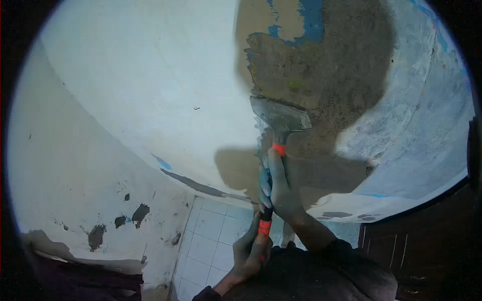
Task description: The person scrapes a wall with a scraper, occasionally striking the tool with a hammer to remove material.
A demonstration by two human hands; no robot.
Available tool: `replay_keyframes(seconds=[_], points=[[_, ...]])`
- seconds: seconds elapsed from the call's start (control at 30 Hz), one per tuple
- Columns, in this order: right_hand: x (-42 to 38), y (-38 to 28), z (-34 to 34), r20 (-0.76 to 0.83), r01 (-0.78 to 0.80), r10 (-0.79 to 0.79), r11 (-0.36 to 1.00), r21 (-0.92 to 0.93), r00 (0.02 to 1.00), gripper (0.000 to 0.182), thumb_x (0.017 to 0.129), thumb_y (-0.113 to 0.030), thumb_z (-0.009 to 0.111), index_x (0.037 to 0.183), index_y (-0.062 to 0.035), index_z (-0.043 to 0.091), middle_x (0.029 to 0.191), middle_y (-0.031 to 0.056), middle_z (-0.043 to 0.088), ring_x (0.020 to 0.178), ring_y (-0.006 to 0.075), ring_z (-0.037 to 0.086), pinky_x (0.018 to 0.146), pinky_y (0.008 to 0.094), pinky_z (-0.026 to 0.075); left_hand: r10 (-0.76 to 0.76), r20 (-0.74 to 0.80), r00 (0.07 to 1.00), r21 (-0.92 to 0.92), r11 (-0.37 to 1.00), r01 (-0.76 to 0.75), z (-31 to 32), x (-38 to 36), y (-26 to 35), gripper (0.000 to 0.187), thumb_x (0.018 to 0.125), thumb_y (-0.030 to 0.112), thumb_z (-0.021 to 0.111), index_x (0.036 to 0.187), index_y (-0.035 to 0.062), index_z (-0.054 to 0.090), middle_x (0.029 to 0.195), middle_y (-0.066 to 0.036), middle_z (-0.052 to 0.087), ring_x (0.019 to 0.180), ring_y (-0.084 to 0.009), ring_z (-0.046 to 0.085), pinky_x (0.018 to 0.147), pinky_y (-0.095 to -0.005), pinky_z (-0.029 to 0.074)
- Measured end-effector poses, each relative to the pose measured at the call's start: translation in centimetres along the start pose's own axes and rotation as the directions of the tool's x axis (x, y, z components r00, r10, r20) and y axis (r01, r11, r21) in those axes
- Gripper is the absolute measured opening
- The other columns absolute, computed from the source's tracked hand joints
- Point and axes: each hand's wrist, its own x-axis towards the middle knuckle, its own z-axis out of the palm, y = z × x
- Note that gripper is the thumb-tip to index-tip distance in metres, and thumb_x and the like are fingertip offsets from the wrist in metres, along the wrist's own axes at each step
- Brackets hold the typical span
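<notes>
A wide-bladed scraper (pixel 282 115) with a red and black handle is held up against the wall in front of me. My right hand (pixel 282 185) wraps round the upper handle, just below the red collar. Lower down, my left hand (pixel 251 250) closes round the red grip at the handle's end. The blade's edge lies at the wall surface, where white paint (pixel 201 60) borders a bare grey-brown patch (pixel 321 70). Remnants of blue paint (pixel 314 20) show above the blade. My shadow darkens much of the patch.
White floor tiles (pixel 208 223) show below. On the left, another wall (pixel 65 175) has several chipped spots, with dark purple cloth (pixel 90 278) beneath. Dark wooden furniture (pixel 416 251) stands at lower right. Scraped bluish-grey wall (pixel 406 110) extends to the right.
</notes>
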Motion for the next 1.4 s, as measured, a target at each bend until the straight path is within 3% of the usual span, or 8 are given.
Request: replay_keyframes(seconds=[0.53, 0.73, 0.8, 0.83, 0.9, 1.1, 1.2, 1.4], points=[[1.6, 1.4, 0.1, -0.051, 0.132, -0.132, 0.991, -0.010, 0.990, 0.038, 0.102, -0.036, 0.042, 0.071, -0.0135, 0.044, 0.050, -0.0043, 0.039, 0.035, 0.0073, 0.036, 0.031, 0.0259, 0.030, 0.008, -0.058, 0.998, -0.035, 0.999, -0.010, -0.8, 1.2, -0.1, 0.057, 0.101, 0.028, 0.044, 0.147, -0.0010, 0.028, 0.068, 0.001, 0.047, 0.057, -0.0055, 0.044, 0.050, -0.0221, 0.037], [1.1, 1.9, -0.1, -0.063, 0.143, -0.143, 0.990, 0.005, 0.988, 0.037, 0.103, -0.033, 0.042, 0.072, -0.0129, 0.045, 0.052, -0.0050, 0.039, 0.038, 0.0053, 0.038, 0.033, 0.0255, 0.031, 0.002, -0.059, 0.998, 0.010, 1.000, -0.001, -0.5, 0.8, -0.6, 0.059, 0.101, 0.029, 0.043, 0.146, -0.0054, 0.027, 0.063, -0.002, 0.050, 0.045, -0.0070, 0.043, 0.039, -0.0235, 0.034], [1.5, 2.1, -0.2, -0.141, 0.221, -0.255, 0.951, -0.217, 0.957, 0.036, 0.103, -0.031, 0.042, 0.072, -0.0124, 0.044, 0.053, -0.0050, 0.040, 0.038, 0.0049, 0.038, 0.033, 0.0253, 0.031, 0.048, -0.018, 0.999, -0.001, 0.999, -0.048, -0.7, 0.9, -0.9, 0.054, 0.102, 0.026, 0.042, 0.148, 0.0018, 0.029, 0.069, 0.000, 0.050, 0.056, -0.0065, 0.046, 0.049, -0.0228, 0.038], [1.7, 1.7, -0.2, -0.058, 0.159, -0.159, 0.987, -0.003, 0.986, 0.035, 0.102, -0.029, 0.043, 0.072, -0.0119, 0.046, 0.052, -0.0053, 0.040, 0.039, 0.0048, 0.038, 0.034, 0.0252, 0.031, 0.043, -0.013, 0.999, 0.001, 0.999, -0.043, -0.7, 1.3, -0.9, 0.054, 0.102, 0.026, 0.042, 0.148, 0.0018, 0.029, 0.069, 0.000, 0.050, 0.056, -0.0065, 0.046, 0.049, -0.0228, 0.038], [1.7, 0.3, 0.9, -0.087, 0.141, -0.141, 0.990, -0.004, 0.986, 0.034, 0.102, -0.029, 0.043, 0.073, -0.0119, 0.047, 0.052, -0.0055, 0.040, 0.039, 0.0048, 0.038, 0.034, 0.0248, 0.032, 0.125, -0.093, 0.988, 0.011, 0.992, -0.125, -0.5, 2.0, -1.0, 0.061, 0.101, 0.032, 0.043, 0.145, -0.0058, 0.028, 0.059, -0.002, 0.049, 0.043, -0.0074, 0.043, 0.038, -0.0237, 0.034], [1.1, 0.7, -0.1, -0.114, 0.180, -0.201, 0.969, -0.169, 0.973, 0.035, 0.102, -0.033, 0.044, 0.074, -0.0124, 0.049, 0.050, -0.0048, 0.041, 0.038, 0.0062, 0.040, 0.036, 0.0243, 0.035, 0.078, -0.056, 0.995, -0.008, 0.997, -0.079, -0.1, 1.3, -0.2, 0.059, 0.101, 0.031, 0.044, 0.146, -0.0032, 0.029, 0.061, -0.002, 0.050, 0.044, -0.0075, 0.043, 0.039, -0.0241, 0.034], [1.4, 0.2, 0.9, -0.127, 0.096, -0.098, 0.995, -0.019, 0.987, 0.036, 0.102, -0.034, 0.043, 0.074, -0.0121, 0.049, 0.050, -0.0042, 0.041, 0.039, 0.0060, 0.041, 0.035, 0.0242, 0.034, 0.095, -0.059, 0.994, 0.036, 0.995, -0.093, -0.4, 1.2, 0.5, 0.058, 0.101, 0.031, 0.044, 0.146, -0.0025, 0.028, 0.062, -0.002, 0.049, 0.044, -0.0071, 0.042, 0.039, -0.0237, 0.034], [1.3, -0.7, 0.7, -0.075, 0.179, -0.185, 0.980, -0.084, 0.980, 0.037, 0.102, -0.036, 0.042, 0.075, -0.0115, 0.047, 0.051, -0.0039, 0.041, 0.039, 0.0062, 0.041, 0.034, 0.0246, 0.034, 0.104, -0.062, 0.993, 0.024, 0.994, -0.103, 0.0, 1.8, 0.5, 0.059, 0.101, 0.031, 0.043, 0.145, -0.0055, 0.028, 0.062, -0.002, 0.050, 0.044, -0.0064, 0.043, 0.038, -0.0232, 0.033]])
